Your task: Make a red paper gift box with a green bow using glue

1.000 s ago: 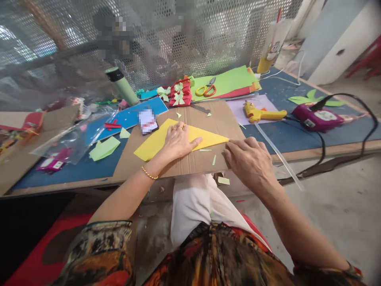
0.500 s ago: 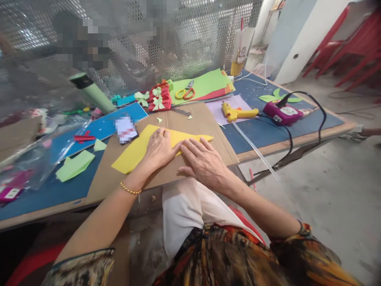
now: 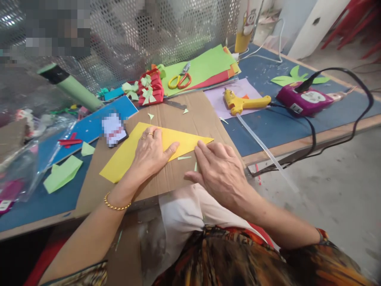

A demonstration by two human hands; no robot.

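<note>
A folded yellow paper (image 3: 125, 153) lies on a brown cardboard sheet (image 3: 205, 115), its narrow point toward the right. My left hand (image 3: 150, 153) rests flat on its middle, thumb stretched along the lower edge. Near the pointed end, my right hand (image 3: 222, 171) touches the paper's edge with its fingertips, fingers extended and thumb apart. Small pale green scraps (image 3: 184, 157) lie on the cardboard between the hands.
Behind are scissors (image 3: 179, 80) on green sheets (image 3: 205, 65) and red bundles with bows (image 3: 151, 89). At right lie a yellow glue gun (image 3: 245, 102) and a purple power socket (image 3: 306, 99) with cables. A phone (image 3: 114, 130) is at left.
My right hand has slid right along the paper's edge to the pointed end, uncovering green scraps. My left hand stays on the paper. The view has shifted closer.
</note>
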